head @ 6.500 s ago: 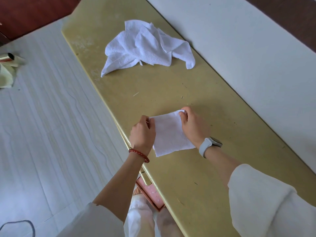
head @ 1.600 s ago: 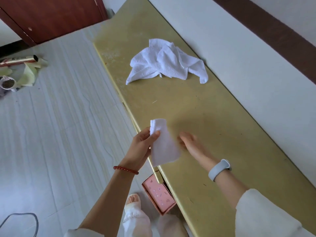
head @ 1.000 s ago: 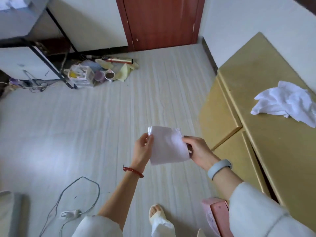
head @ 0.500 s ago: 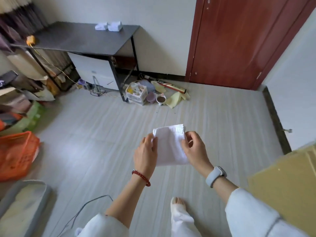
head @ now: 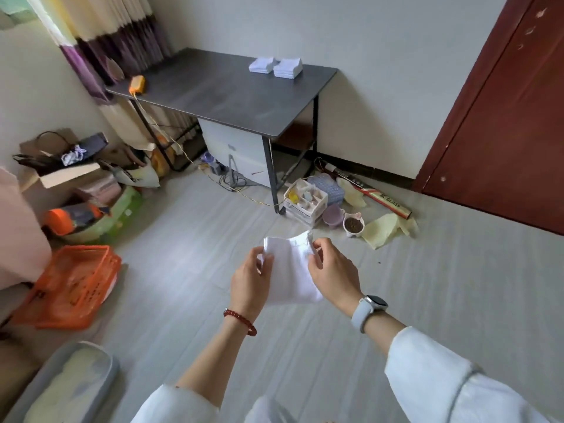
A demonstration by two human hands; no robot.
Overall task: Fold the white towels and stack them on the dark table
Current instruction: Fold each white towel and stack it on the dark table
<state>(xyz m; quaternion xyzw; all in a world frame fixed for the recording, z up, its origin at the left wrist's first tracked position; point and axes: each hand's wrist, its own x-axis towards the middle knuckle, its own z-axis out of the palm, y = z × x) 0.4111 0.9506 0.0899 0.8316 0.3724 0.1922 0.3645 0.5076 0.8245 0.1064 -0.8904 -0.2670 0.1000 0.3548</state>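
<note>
An orange plastic basket (head: 71, 285) sits on the grey floor at left; a dark red door (head: 503, 117) stands at right, with a bowl of brown pellets (head: 353, 225), yellow cloths (head: 386, 228) and a white organiser tray (head: 305, 200) between.

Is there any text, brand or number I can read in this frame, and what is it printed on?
"GLASS" on the long red and gold box lying on the floor by the wall.
Dark print on the white bag by the boxes is too blurred to read.
The watch face shows nothing legible.

White towel (head: 290, 270), dark-grey table (head: 219, 87)
</note>
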